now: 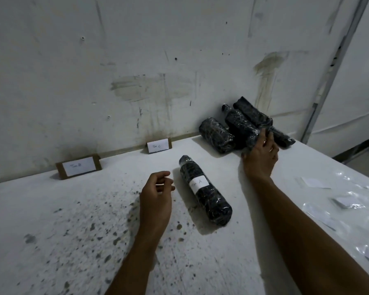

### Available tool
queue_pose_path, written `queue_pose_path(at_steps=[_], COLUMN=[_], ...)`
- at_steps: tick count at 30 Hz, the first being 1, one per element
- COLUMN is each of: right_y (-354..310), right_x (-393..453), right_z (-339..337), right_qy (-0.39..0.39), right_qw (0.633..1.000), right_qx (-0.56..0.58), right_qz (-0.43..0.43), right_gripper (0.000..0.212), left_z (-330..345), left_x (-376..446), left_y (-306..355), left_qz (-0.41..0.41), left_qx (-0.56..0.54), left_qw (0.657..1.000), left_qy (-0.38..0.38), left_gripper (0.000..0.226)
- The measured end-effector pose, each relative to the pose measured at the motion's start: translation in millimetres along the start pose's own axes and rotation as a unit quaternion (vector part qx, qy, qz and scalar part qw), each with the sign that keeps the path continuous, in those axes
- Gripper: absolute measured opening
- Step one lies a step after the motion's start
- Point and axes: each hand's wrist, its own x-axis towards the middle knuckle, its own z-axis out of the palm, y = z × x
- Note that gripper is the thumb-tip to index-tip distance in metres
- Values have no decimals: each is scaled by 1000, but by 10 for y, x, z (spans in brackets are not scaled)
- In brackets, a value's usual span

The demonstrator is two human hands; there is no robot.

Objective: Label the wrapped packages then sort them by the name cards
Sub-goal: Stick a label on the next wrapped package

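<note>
Here the right hand (261, 155) is stretched forward with its arm nearly straight, fingers curled over the near end of one wrapped package (246, 126) in the pile (243, 126) at the far side of the table (73, 220); the fingertips press into the clear film, and the thumb side lies low against the table. The pile holds about three or four dark, film-wrapped rolls lying against one another close to the wall (136, 60), one shorter roll (216, 135) on its left and a longer one (264, 122) behind the hand. The left hand (157, 191) hovers just above the table with its fingers loosely curled and holding nothing, thumb and forefinger a little apart, just beside the labelled package (205, 190).

That package lies alone on the table between the two forearms, its narrow end pointing away. Its white sticker (198, 183) carries a large "A" after a smaller word too faint to read. Two name cards lean against the wall: the nearer, left one (78, 166) reads something like "Type B", the farther one (158, 145) something like "Type C"; the first word on each is unclear. Clear plastic sleeves with white slips (345, 201) lie scattered at the table's right edge.
</note>
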Motion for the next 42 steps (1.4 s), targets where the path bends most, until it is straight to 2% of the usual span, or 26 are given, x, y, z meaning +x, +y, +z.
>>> queue_pose_path(at_steps=[3, 6, 8, 10, 13, 18, 22, 24, 27, 29, 33, 36, 39, 42], right_y=[20, 35, 9, -10, -4, -1, 33, 53, 84, 120, 175, 177, 203, 282], right_x=[62, 64, 31, -20, -156, -615, -1004, -1181, -1490, -1735, -2195, -2488, -2670, -2750], right_z=[44, 14, -10, -77, -201, -521, -810, -993, -1262, -1424, -1696, -1849, -1966, -2055], right_qy=[33, 42, 52, 67, 83, 52, 19, 3, -19, -31, -67, -108, -143, -208], right_qw=[999, 999, 998, 992, 971, 946, 941, 939, 941, 944, 936, 932, 936, 935], right_qx=[-38, -11, 31, 106, 226, 319, 337, 342, 339, 326, 341, 331, 289, 226], right_qz=[-19, -9, 1, 14, 0, 6, 17, 18, -5, -28, -61, -96, -140, -179], right_gripper=[75, 77, 82, 78, 76, 77, 76, 76, 76, 77, 77, 76, 76, 80], left_z=[-6, -13, -22, -17, -29, -64, 9, 72, 135, 167, 204, 204, 200, 126], left_x=[-9, -12, -1, -8, -29, -116, -273, -457, -768, -969, -1376, -1656, -1837, -1895], left_y=[6, 10, -5, 5, 45, 189, 386, 483, 529, 562, 631, 625, 615, 594], left_qz=[0, 0, 2, 4, 16, 72, 95, 110, 174, 189, 113, 36, -6, -15], left_qx=[-2, -4, -2, -6, -23, -7, -20, -18, 33, 53, 44, 3, -64, -109], left_qw=[1000, 1000, 1000, 1000, 999, 996, 995, 993, 980, 974, 972, 964, 962, 961], left_qy=[-3, -8, -7, -2, 30, 52, 10, -38, -94, -109, -201, -263, -265, -254], left_gripper=[15, 16, 17, 17, 18, 18, 17, 18, 22, 27, 42, 32, 33, 46])
